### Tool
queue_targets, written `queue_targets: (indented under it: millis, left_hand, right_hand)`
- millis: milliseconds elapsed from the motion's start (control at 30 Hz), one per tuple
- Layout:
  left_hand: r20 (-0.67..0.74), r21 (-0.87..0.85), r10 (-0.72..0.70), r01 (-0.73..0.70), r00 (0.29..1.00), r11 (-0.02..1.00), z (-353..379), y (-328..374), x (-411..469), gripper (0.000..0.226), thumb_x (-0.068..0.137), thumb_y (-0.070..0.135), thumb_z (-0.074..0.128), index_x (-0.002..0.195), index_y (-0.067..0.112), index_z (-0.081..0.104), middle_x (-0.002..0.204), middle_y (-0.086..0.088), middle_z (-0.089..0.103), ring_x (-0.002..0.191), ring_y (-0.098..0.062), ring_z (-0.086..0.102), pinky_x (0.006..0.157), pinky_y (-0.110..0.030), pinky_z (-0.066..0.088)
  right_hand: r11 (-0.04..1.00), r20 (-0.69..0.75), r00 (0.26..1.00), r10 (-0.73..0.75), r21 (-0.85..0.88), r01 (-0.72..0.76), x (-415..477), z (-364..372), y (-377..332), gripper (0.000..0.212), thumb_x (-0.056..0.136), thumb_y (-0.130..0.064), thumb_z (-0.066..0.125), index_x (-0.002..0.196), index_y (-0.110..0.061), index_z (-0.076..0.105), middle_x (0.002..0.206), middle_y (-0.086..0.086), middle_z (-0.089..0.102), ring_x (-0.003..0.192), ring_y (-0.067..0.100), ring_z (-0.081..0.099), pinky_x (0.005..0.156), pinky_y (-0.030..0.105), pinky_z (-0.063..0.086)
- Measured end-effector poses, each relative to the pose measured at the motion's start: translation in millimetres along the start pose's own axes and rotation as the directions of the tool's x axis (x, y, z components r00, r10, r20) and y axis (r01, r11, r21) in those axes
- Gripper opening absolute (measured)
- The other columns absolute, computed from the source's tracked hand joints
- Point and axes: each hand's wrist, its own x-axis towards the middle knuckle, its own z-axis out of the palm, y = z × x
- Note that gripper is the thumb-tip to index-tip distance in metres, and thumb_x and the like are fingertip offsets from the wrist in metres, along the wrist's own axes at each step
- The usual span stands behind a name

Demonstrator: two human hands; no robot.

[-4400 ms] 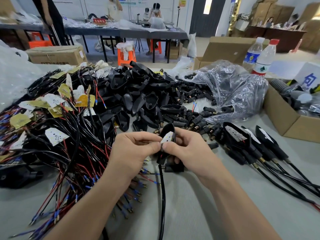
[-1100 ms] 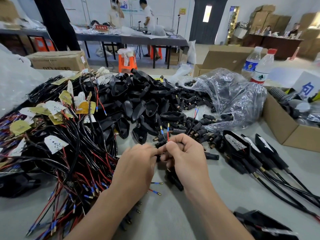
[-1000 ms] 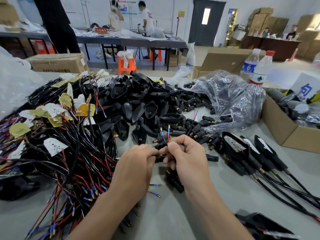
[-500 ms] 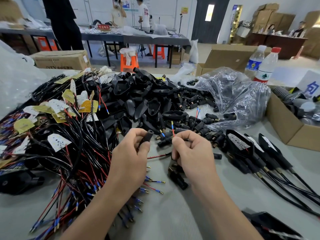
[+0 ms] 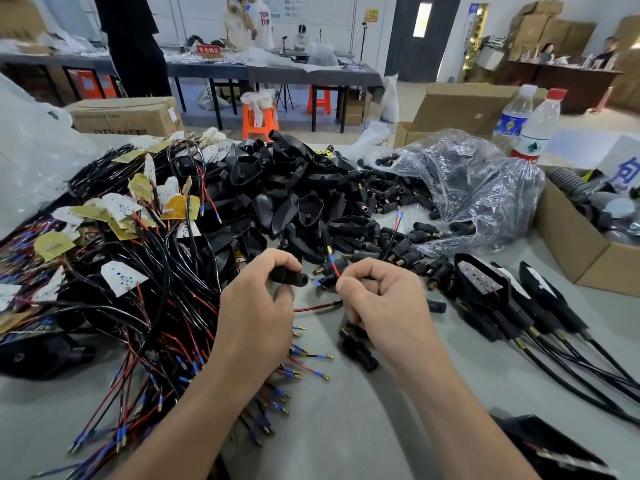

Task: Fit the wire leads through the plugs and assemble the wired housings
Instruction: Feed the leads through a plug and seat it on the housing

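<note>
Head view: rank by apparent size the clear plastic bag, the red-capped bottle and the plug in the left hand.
Largest: clear plastic bag.
Then red-capped bottle, farther off, so true size unsure.
Smallest: plug, gripped by the left hand.

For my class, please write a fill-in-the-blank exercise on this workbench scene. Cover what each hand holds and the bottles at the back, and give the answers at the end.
1. The left hand holds a ____ plug.
2. The right hand pinches a wire lead with ____ insulation.
3. Behind the clear bag stand ____ plastic bottles.
Missing words: black; red; two.
</note>
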Motion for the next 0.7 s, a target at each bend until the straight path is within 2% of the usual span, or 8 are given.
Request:
queue_targets:
  millis: [133, 233, 367, 467, 533, 600, 700]
  left_hand:
    - [-0.001, 0.009, 0.01, -0.01, 1.0, 1.0, 2, 0, 0, 0.045, 0.088, -0.002, 0.059, 0.093, 0.042, 0.062, 0.081, 0.01, 0.069, 0.067, -0.01, 0.06, 0.064, -0.012, 0.045]
    - [0.007, 0.016, 0.024, -0.025, 1.0, 1.0, 2, 1, 1, 0.045, 0.087, -0.003, 0.059, 0.093, 0.042, 0.063, 0.089, 0.015, 0.07, 0.081, -0.007, 0.062, 0.069, -0.011, 0.044]
    - [0.025, 0.011, 0.07, -0.071, 0.997, 0.997, 0, 7, -1, 0.048, 0.084, -0.005, 0.061, 0.091, 0.042, 0.066, 0.104, 0.032, 0.066, 0.095, 0.007, 0.061, 0.078, -0.001, 0.039]
    - [0.052, -0.012, 0.166, -0.165, 0.985, 0.986, 1, 7, -2, 0.048, 0.078, -0.007, 0.068, 0.09, 0.039, 0.074, 0.106, 0.029, 0.069, 0.104, 0.007, 0.063, 0.086, -0.001, 0.04]
    - [0.092, -0.1, 0.156, -0.146, 0.984, 0.984, 2, 6, -2, 0.047, 0.075, -0.005, 0.073, 0.092, 0.039, 0.078, 0.102, 0.028, 0.073, 0.106, 0.007, 0.065, 0.09, -0.005, 0.045]
    - [0.127, -0.209, 0.076, -0.048, 0.989, 0.977, 2, 7, 1, 0.05, 0.075, -0.001, 0.08, 0.096, 0.045, 0.078, 0.1, 0.028, 0.074, 0.104, 0.009, 0.067, 0.087, -0.006, 0.049]
    - [0.136, -0.426, -0.017, 0.074, 0.991, 0.902, -1, 4, 6, 0.052, 0.075, -0.006, 0.084, 0.095, 0.042, 0.08, 0.099, 0.012, 0.079, 0.095, -0.004, 0.075, 0.081, -0.02, 0.057]
  right_hand:
    - [1.0, 0.042, 0.999, 0.0, -0.026, 0.001, 0, 0, -1, 0.007, 0.077, -0.02, 0.062, 0.071, -0.017, 0.064, 0.049, 0.002, 0.047, 0.049, 0.018, 0.033, 0.046, 0.025, 0.026]
    - [0.999, 0.055, 0.999, -0.001, -0.032, 0.003, 1, 0, -1, 0.006, 0.077, -0.02, 0.062, 0.073, -0.017, 0.065, 0.05, 0.003, 0.047, 0.053, 0.019, 0.033, 0.048, 0.027, 0.026]
    - [0.997, 0.037, 0.999, -0.007, -0.071, 0.01, 2, -2, 2, 0.008, 0.077, -0.023, 0.063, 0.075, -0.016, 0.065, 0.049, 0.003, 0.049, 0.048, 0.017, 0.035, 0.045, 0.023, 0.028]
    - [0.999, 0.042, 0.999, -0.002, -0.042, 0.004, 3, -1, 4, 0.007, 0.078, -0.023, 0.062, 0.074, -0.018, 0.065, 0.048, 0.003, 0.053, 0.043, 0.014, 0.036, 0.043, 0.021, 0.029]
    - [0.999, 0.041, 0.999, 0.014, -0.041, -0.012, 3, 3, 6, 0.007, 0.078, -0.025, 0.061, 0.074, -0.022, 0.066, 0.049, 0.003, 0.058, 0.041, 0.013, 0.037, 0.045, 0.024, 0.03]
    - [0.997, 0.0, 0.999, 0.034, -0.074, -0.034, 3, 6, 9, 0.011, 0.079, -0.033, 0.06, 0.076, -0.022, 0.064, 0.052, 0.003, 0.061, 0.043, 0.015, 0.039, 0.05, 0.029, 0.033]
    - [0.984, -0.066, 0.997, 0.039, -0.171, -0.05, 2, 6, 13, 0.025, 0.074, -0.045, 0.056, 0.077, -0.021, 0.061, 0.056, -0.002, 0.06, 0.049, 0.013, 0.042, 0.056, 0.035, 0.035]
